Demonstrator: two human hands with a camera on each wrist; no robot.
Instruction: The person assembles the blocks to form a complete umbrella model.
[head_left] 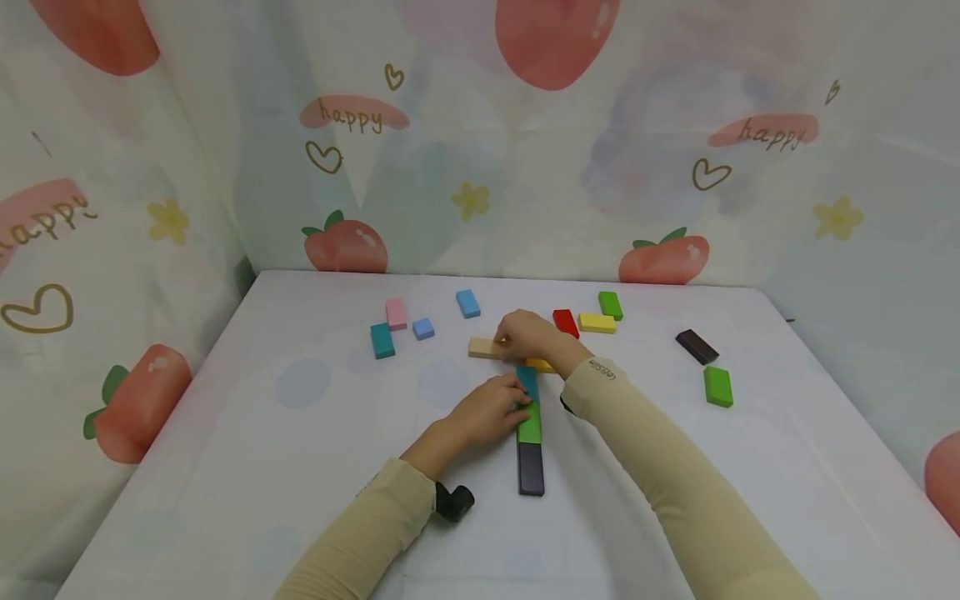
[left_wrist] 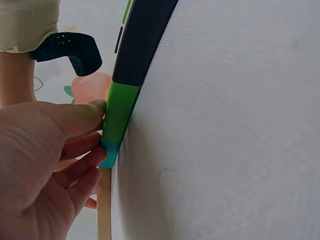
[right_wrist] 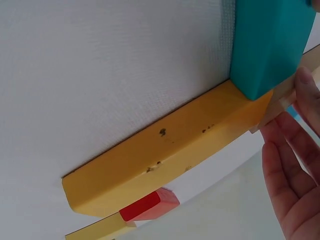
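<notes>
A person's right hand [head_left: 528, 335] is pinching the right end of a tan, plain-wood rectangular block [head_left: 483, 348], which is lying flat beyond the middle of the white table [head_left: 300, 475]. An orange-yellow rectangular block with small dark marks [right_wrist: 160, 145] is continuing its line to the right; whether the two ends are quite touching cannot be told.

From this crossbar a straight row is running toward the table's near edge, its blocks meeting end to end: a flat teal block [head_left: 528, 382], a bright green block [head_left: 530, 427], then a black block [head_left: 531, 471]. The left hand [head_left: 489, 410] is resting on this row with loosely bent fingers, its thumb touching the green one and its fingertips the teal one.

Toward the far edge, left of centre, a pink block [head_left: 396, 313], a second teal block [head_left: 382, 341], a short blue block [head_left: 423, 329] and a light-blue block [head_left: 468, 303] are lying. Right of centre, a red block [head_left: 566, 322], a yellow block [head_left: 597, 323] and another green block [head_left: 611, 305] are sitting close together. Nearer the right edge, a dark brown block [head_left: 697, 347] is lying just beside a third green block [head_left: 718, 387].
</notes>
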